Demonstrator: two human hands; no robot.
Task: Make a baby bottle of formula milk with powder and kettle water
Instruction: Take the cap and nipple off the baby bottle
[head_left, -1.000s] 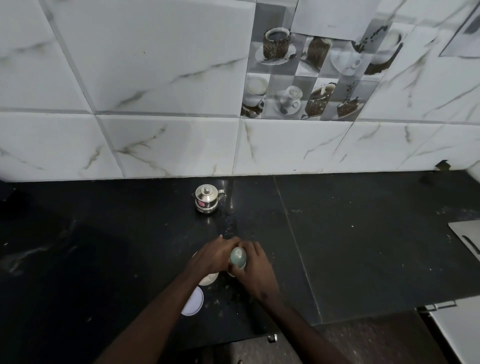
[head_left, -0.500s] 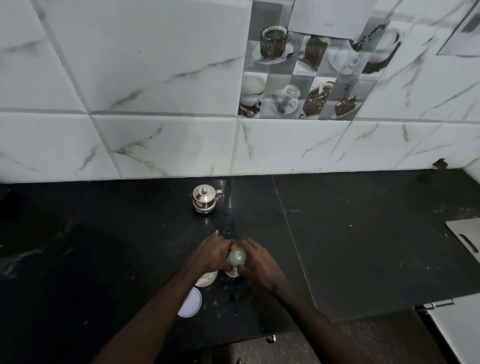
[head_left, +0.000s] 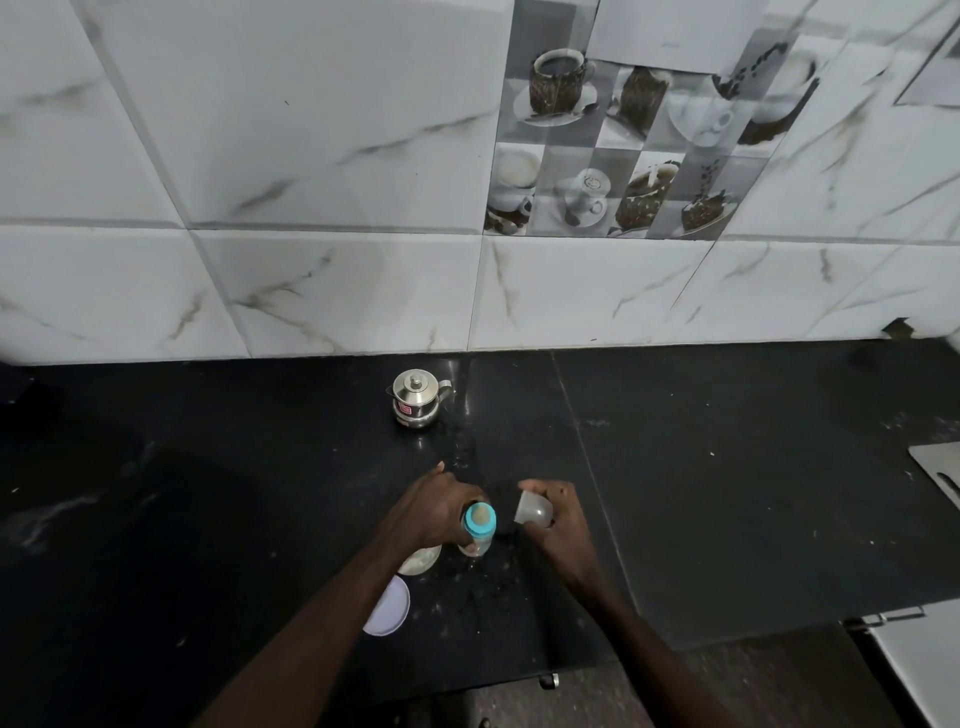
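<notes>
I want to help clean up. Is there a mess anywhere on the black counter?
Yes. Small specks and splashes are scattered on the black counter around the baby bottle, mostly in front of it and back toward the steel kettle. Whether they are powder or water is too small to tell. Nothing looks tipped over or broken.

We see a coffee-print tile (head_left: 623, 150) in the marble wall (head_left: 311, 156) behind the worktop (head_left: 727, 493), and a grey board (head_left: 940, 467) at its right edge.
</notes>
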